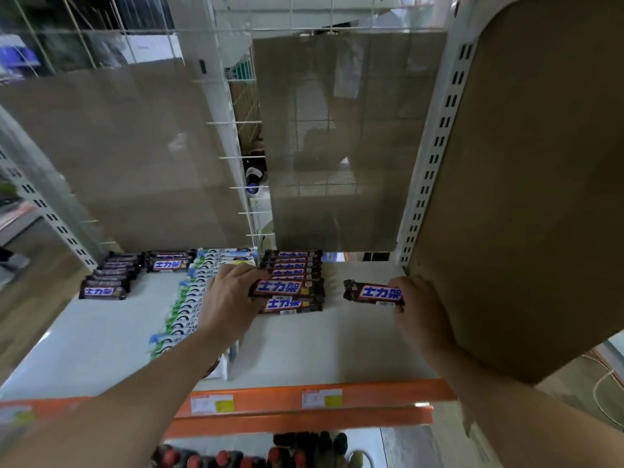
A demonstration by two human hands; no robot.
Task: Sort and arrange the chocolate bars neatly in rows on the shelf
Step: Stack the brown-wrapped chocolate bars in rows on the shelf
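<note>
I look down on a white shelf (101, 332) with an orange front strip (388, 388) that carries two price labels (321, 397). At the far left of the shelf a row of dark bars (111, 275) runs front to back. Just beside it, at the back, lie a few back bars (169, 263). Next comes a long row of white bars (189, 298), reaching nearest the front. A row of brown bars (292, 265) lies in the middle.

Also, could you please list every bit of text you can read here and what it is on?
"士力架": one bar in the left hand, another bar in the right hand, brown bars in the rows.
Green-and-white packs: print blurred.
Price tags on the orange rail: unreadable.
</note>
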